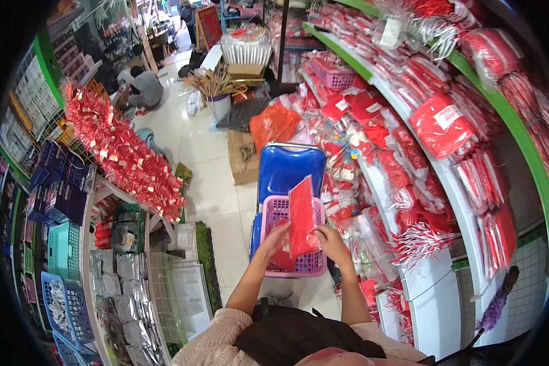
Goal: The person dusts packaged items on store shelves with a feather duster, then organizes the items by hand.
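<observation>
Close below the camera, the left hand (276, 236) and right hand (330, 239) pinch opposite edges of a flat red packet (302, 210) at its lower end, holding it upright over a pink basket (276, 210). That basket rests on a blue chair (290, 168) in the aisle. Just right, shelves (451, 183) carry red packaged goods. Farther off, a person (145, 88) crouches on the floor (207, 183).
</observation>
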A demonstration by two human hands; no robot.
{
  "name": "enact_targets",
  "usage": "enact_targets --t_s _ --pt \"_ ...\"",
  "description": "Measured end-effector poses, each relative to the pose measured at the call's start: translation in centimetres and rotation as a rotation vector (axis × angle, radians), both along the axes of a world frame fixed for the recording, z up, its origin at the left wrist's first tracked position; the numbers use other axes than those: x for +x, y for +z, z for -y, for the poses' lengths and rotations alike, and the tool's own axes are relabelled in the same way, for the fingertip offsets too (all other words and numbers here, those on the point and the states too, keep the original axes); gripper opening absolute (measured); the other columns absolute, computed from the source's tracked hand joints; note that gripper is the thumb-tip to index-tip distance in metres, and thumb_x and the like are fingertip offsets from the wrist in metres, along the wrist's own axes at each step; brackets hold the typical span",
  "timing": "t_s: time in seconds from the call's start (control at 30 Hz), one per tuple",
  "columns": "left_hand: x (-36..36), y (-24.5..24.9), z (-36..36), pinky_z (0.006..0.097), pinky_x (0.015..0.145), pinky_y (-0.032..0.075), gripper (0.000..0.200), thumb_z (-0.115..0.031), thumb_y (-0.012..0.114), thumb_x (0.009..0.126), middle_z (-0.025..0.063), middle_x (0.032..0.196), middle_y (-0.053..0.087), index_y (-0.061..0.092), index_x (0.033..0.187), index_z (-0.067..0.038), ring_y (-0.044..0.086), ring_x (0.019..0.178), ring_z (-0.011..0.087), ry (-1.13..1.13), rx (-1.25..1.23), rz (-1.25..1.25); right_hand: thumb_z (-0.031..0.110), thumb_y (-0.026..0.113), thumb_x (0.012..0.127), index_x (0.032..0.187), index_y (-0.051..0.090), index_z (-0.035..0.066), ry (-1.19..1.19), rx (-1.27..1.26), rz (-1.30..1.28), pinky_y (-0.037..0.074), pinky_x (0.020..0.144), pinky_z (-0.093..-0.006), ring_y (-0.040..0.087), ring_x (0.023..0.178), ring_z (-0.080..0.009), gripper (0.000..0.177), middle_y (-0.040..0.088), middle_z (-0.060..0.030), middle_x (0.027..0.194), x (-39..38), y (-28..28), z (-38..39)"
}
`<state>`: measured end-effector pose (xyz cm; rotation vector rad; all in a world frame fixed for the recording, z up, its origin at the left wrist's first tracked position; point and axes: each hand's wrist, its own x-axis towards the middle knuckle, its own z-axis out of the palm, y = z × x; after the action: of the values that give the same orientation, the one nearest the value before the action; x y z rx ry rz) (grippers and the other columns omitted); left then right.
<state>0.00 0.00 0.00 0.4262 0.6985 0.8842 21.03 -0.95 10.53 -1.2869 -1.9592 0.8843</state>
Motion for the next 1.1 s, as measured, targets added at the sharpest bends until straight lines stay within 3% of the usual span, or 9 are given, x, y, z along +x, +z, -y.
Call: enact_targets --t_s 0.1,0.17,0.37,0.4,0.47,0.67,0.77,0.93,1.1 --pt "0.8 4.2 -0.1 0.0311 0.093 0.044 0.053 -0.019 0.050 0.091 0.0126 0.128 0.048 0.029 0.137 -0.001 0.052 0.112 0.0176 0.105 0.187 0.173 0.011 0.051 0.087 0.093 0.055 -0.003 -0.127 -0.011 -0.019 0.042 0.062 -0.0317 0.053 0.066 -0.0176 0.016 0.056 -0.0163 0.073 2.8 4.5 1.6" --pt "3.0 9.2 -1.0 0.0308 0.091 0.045 0.052 -0.014 0.049 0.091 0.0120 0.127 0.049 0.028 0.137 -0.001 0.054 0.110 0.0177 0.212 0.335 0.139 0.012 0.051 0.086 0.095 0.051 -0.005 -0.211 0.054 -0.107 0.042 0.062 -0.0392 0.059 0.071 -0.0330 0.019 0.057 -0.0222 0.077 4.4 6.5 1.8" --pt "7.6 20.0 0.2 0.0316 0.097 0.039 0.054 -0.009 0.047 0.091 0.0140 0.131 0.045 0.023 0.139 0.000 0.045 0.120 0.0189 0.159 0.554 0.129 0.018 0.053 0.089 0.112 0.048 -0.001 -0.470 0.027 -0.298 0.044 0.057 -0.0321 0.055 0.065 -0.0145 0.030 0.056 -0.0111 0.071 6.2 13.2 6.0" --pt "8.5 20.8 0.4 0.0318 0.098 0.038 0.053 -0.009 0.046 0.091 0.0138 0.132 0.044 0.023 0.139 0.000 0.045 0.120 0.0190 0.142 0.573 0.178 0.019 0.054 0.090 0.117 0.046 0.000 -0.484 0.311 -0.338 0.043 0.050 -0.0270 0.054 0.063 -0.0102 0.035 0.058 -0.0066 0.077 7.1 11.2 5.2" --pt "10.2 22.9 1.0 0.0322 0.101 0.035 0.050 -0.016 0.042 0.094 0.0126 0.136 0.040 0.025 0.138 0.000 0.043 0.122 0.0199 0.105 0.597 0.310 0.018 0.054 0.090 0.118 0.046 -0.001 -0.496 0.229 -0.531 0.042 0.047 -0.0257 0.053 0.062 -0.0096 0.034 0.059 -0.0066 0.082 8.9 10.5 5.6" --pt "16.0 23.9 1.7 0.0371 0.098 0.039 0.044 -0.029 0.040 0.095 0.0121 0.129 0.047 0.038 0.131 -0.004 0.048 0.116 0.0221 0.009 0.401 0.416 0.012 0.054 0.090 0.118 0.046 -0.003 -0.641 0.169 -0.780 0.045 0.071 -0.0232 0.055 0.086 -0.0099 0.033 0.058 -0.0093 0.102 11.7 11.7 9.2" --pt "19.6 21.7 1.6 0.0410 0.093 0.044 0.046 -0.035 0.041 0.094 0.0134 0.122 0.053 0.041 0.128 -0.005 0.055 0.108 0.0254 -0.146 0.293 0.566 0.012 0.054 0.090 0.123 0.043 -0.003 -0.727 0.399 -0.755 0.044 0.050 -0.0195 0.056 0.062 -0.0072 0.039 0.061 -0.0075 0.092 13.6 9.8 10.7" --pt "26.4 19.3 3.0 0.0434 0.093 0.043 0.058 -0.045 0.048 0.089 0.0152 0.122 0.052 0.040 0.127 -0.002 0.053 0.109 0.0276 -0.327 0.303 0.762 0.012 0.055 0.089 0.118 0.048 -0.005 -0.903 0.266 -0.709 0.044 0.081 -0.0252 0.055 0.092 -0.0110 0.034 0.059 -0.0099 0.103 16.6 10.4 16.2" --pt "31.9 22.4 8.0 0.0470 0.096 0.040 0.069 -0.050 0.047 0.087 0.0159 0.129 0.044 0.031 0.134 -0.001 0.049 0.113 0.0316 -0.524 0.100 0.863 0.014 0.056 0.088 0.115 0.050 -0.005 -1.109 0.415 -0.486 0.043 0.077 -0.0233 0.054 0.086 -0.0090 0.033 0.061 -0.0071 0.094 18.1 12.5 21.1"
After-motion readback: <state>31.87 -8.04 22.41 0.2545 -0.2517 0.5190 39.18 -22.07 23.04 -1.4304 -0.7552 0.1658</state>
